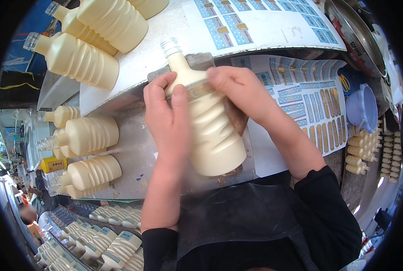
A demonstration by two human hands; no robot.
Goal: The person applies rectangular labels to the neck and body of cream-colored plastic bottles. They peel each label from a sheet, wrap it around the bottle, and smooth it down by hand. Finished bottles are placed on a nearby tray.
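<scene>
A cream-coloured bottle [212, 144] with a ribbed body and a clear threaded neck lies tilted in front of me, its neck pointing away. A narrow greyish band [197, 86] runs across its shoulder. My left hand [167, 115] rests along the bottle's left side, fingers bent over the shoulder and thumb raised beside it. From the right, my right hand [237, 86] curls round the opposite shoulder, with its fingertips by the end of the band. Under the bottle is a dark, worn support [200, 59], mostly hidden.
Label sheets [224, 34] lie on the white board, and another sheet [273, 131] sits beside my right forearm. Several similar bottles [93, 135] stand at the left. A purple bucket [366, 113] and a round metal pan [359, 31] are at the right. Crated bottles [93, 244] fill the lower left.
</scene>
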